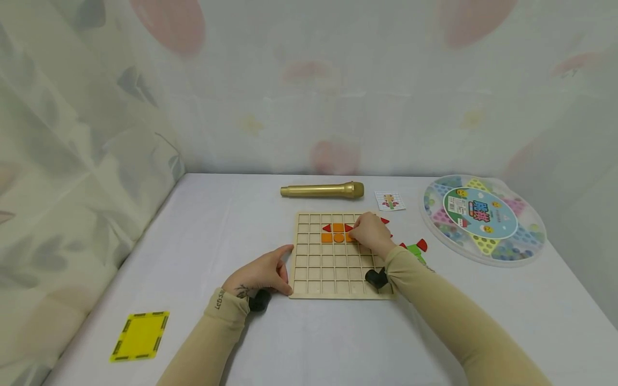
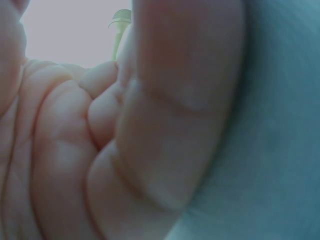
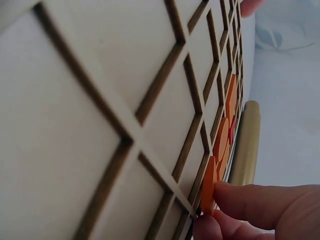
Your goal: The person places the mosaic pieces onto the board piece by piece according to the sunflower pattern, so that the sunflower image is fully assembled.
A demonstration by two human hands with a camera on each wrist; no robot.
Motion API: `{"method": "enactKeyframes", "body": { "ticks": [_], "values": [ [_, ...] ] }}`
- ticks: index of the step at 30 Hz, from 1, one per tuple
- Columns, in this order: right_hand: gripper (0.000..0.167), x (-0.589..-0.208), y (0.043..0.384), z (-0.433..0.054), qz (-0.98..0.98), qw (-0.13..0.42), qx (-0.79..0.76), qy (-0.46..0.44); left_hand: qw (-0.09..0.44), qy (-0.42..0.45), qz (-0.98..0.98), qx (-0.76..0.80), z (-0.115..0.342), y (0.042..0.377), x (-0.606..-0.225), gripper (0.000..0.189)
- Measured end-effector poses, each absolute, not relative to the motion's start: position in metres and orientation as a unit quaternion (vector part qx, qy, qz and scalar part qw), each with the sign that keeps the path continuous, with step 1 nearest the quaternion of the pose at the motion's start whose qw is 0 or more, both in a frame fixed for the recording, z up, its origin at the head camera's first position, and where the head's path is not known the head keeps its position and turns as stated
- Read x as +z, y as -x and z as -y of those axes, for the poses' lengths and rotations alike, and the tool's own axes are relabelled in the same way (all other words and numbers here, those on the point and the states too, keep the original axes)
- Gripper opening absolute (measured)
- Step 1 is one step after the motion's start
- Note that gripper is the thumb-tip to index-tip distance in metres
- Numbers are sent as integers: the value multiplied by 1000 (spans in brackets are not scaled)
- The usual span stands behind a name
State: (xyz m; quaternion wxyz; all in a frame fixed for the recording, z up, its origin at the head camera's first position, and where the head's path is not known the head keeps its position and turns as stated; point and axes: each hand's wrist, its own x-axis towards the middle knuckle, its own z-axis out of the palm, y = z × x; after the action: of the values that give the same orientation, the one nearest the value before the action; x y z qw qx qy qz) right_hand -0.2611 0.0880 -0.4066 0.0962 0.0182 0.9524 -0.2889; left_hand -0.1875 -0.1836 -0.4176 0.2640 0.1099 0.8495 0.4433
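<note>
Evidently, right hand [image 1: 370, 234]: grip pinched an orange tile [image 3: 209, 185], seemingly mid-placement
Left hand [image 1: 260, 272]: grip spread against the grid board [image 1: 314, 271]
Orange tile: probably needed pressing flat next

From the wooden board [image 1: 326, 273], the right hand [image 1: 370, 234] hides squares at two o'clock, along with much of the pinched orange tile [image 3: 209, 186]; the right sleeve [image 1: 449, 316] covers part of a green piece [image 1: 415, 250] at three o'clock; it runs off the bottom edge at four o'clock, the left sleeve [image 1: 207, 338] at eight; details on the card [image 1: 390, 201] are too small to tell; in the left-wrist view, the blurred left hand [image 2: 150, 125] hides most of the microphone [image 2: 120, 25] at eleven o'clock.
</note>
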Motion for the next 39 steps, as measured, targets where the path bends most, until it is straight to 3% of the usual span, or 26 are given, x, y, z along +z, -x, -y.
{"method": "enactKeyframes", "body": {
  "ticks": [7,18,28,39],
  "values": [
    [17,-403,257,-89,-959,91,-268,-5,267,-107,-845,450,183,187,-419,110],
    [34,-373,242,-148,-981,5,-184,66,269,-107,-845,450,183,187,-418,109],
    [29,-395,221,-186,-976,51,-126,170,274,-111,-841,452,185,188,-418,110],
    [27,-409,211,-190,-969,38,-71,233,272,-111,-840,457,184,188,-419,109]
  ]
}}
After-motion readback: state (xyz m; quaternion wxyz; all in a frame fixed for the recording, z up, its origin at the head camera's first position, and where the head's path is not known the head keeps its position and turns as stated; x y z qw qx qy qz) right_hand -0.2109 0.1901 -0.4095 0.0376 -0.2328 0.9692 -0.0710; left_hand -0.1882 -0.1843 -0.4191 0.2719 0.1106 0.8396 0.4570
